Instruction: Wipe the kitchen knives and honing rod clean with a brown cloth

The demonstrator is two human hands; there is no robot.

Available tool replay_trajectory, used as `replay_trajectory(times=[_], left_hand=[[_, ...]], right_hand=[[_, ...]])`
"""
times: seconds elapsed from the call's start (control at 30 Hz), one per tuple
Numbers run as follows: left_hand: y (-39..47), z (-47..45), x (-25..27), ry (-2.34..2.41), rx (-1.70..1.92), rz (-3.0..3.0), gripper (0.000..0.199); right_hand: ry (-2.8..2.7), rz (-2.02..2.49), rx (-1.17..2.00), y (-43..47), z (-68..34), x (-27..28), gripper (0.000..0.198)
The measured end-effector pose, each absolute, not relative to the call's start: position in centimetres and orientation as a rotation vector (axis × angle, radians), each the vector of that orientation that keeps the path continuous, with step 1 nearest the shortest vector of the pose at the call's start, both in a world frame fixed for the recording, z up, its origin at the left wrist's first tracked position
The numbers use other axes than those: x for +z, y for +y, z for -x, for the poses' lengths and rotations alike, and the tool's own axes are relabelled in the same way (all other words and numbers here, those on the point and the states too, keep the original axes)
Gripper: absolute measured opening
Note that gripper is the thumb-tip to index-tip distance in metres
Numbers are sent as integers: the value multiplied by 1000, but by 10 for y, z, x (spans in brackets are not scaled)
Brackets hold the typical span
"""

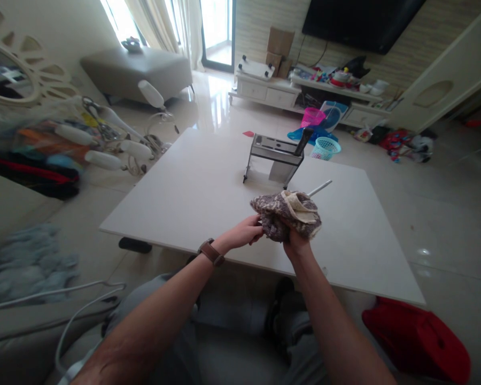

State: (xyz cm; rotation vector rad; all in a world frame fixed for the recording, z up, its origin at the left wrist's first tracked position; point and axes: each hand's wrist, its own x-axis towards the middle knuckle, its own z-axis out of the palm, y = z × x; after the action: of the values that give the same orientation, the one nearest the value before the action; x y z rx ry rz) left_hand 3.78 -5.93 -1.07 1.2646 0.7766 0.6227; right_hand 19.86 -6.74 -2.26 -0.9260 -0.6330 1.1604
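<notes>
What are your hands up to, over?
Right grip: holding brown-and-cream cloth. Left grip: at cloth's left edge. Pale rod sticks out behind cloth. Rack stands on table, just ahead.

Your one camera sits on your head, so you look out from above your own arms, forward and down. Your forearms (156,310) come in from the bottom edge and reach away from you, putting your left hand (249,231) and right hand (297,245) close to the middle of the view. All four corners of the white bench (176,192) fit in your view at near range, its near edge sloping down toward the right. Beyond it, well away, you face the dark screen (361,21), cut off by the top edge.
</notes>
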Motion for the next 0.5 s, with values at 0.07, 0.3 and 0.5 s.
replay_trajectory(times=[0.07,0.3,0.5], left_hand=[[-61,-37,-5,777,582,-1279,8],[-60,-26,4,720,392,-1241,40],[-58,-18,2,744,365,-1348,41]], right_hand=[[-629,917,1117,-66,-201,-21,47],[-559,806,1092,-48,-247,-5,41],[-314,804,1086,-37,-286,6,18]])
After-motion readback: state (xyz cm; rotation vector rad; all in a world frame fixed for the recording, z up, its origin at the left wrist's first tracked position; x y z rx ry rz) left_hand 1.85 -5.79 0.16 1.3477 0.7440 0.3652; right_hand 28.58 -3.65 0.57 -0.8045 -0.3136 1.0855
